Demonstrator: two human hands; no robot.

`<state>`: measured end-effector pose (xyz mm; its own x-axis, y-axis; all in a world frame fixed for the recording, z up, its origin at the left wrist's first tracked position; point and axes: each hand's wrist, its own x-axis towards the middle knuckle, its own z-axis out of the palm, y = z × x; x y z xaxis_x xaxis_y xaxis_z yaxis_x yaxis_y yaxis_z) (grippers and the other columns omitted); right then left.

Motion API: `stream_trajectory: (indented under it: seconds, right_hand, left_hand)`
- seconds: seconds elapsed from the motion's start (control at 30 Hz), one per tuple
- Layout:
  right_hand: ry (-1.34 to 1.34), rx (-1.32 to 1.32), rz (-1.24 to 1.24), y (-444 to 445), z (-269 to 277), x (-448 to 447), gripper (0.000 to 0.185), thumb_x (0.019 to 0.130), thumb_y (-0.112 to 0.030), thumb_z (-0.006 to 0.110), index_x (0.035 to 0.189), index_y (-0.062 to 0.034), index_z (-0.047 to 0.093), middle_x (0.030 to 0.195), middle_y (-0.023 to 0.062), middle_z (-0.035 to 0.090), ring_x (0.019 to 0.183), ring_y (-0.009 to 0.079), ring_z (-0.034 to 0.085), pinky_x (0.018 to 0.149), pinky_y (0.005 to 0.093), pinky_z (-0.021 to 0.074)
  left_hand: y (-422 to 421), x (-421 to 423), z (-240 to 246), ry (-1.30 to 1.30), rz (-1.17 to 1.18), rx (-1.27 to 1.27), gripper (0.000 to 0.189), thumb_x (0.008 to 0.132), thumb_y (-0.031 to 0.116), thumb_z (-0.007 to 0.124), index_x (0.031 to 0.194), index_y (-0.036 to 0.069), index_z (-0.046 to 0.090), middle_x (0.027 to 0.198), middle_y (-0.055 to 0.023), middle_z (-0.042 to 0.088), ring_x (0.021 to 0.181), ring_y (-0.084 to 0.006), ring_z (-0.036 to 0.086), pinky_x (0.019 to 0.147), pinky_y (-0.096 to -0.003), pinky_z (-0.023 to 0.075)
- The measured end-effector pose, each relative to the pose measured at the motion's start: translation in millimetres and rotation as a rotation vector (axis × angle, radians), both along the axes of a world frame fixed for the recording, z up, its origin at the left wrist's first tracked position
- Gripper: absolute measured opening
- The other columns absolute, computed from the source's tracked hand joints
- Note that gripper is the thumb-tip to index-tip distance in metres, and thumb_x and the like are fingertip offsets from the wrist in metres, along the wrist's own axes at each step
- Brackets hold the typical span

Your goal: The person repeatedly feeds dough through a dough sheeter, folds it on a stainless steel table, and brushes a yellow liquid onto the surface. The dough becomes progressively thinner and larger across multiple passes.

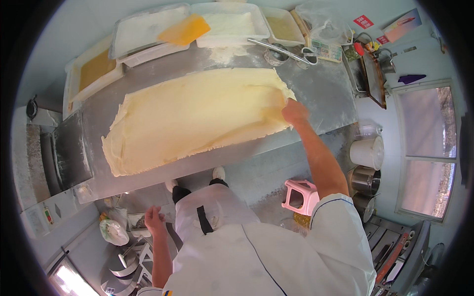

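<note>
A wide sheet of pale yellow dough (pixel 200 114) lies flat on the grey metal worktable (pixel 326 85), with ragged edges and a darker, smeared streak toward its right part. My right hand (pixel 295 111) is at the sheet's right edge, its fingers curled; whether it holds something beneath them cannot be told. Away from the table, my left hand (pixel 154 220) hangs low at my left side with bent fingers and nothing visible in it.
White plastic tubs (pixel 231 22) line the back, an orange scraper (pixel 185 29) on one lid. Scissors (pixel 309 55), a metal bar (pixel 277 50) and a calculator (pixel 326 50) lie at the back right. A pink stool (pixel 314 196) stands on the floor; a dark tray (pixel 70 150) is at the left end.
</note>
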<state>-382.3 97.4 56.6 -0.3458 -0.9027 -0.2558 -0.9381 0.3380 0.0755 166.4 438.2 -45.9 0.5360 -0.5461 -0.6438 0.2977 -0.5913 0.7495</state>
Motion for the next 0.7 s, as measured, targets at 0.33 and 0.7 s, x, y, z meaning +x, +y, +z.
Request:
stream_trajectory:
  seconds: [0.33,0.7]
  right_hand:
    - [-0.011,-0.020,0.064,19,-16,185,0.028,0.083,-0.016,0.052,0.103,-0.0019,0.065,0.102,0.0221,0.070,0.099,0.0394,0.067,0.087,0.0473,0.0528]
    - [-0.110,-0.057,0.038,45,-24,383,0.025,0.085,-0.018,0.050,0.099,-0.0009,0.063,0.098,0.0240,0.069,0.097,0.0408,0.066,0.086,0.0480,0.0521]
  left_hand:
    - [-13,111,-23,0.044,-0.104,0.030,0.021,0.098,0.021,0.059,0.103,0.002,0.066,0.091,-0.0056,0.069,0.062,-0.0082,0.057,0.053,-0.0231,0.0445]
    - [-30,224,-19,0.143,-0.042,-0.073,0.020,0.098,0.020,0.060,0.102,0.002,0.065,0.088,-0.0056,0.068,0.063,-0.0091,0.056,0.054,-0.0238,0.0440]
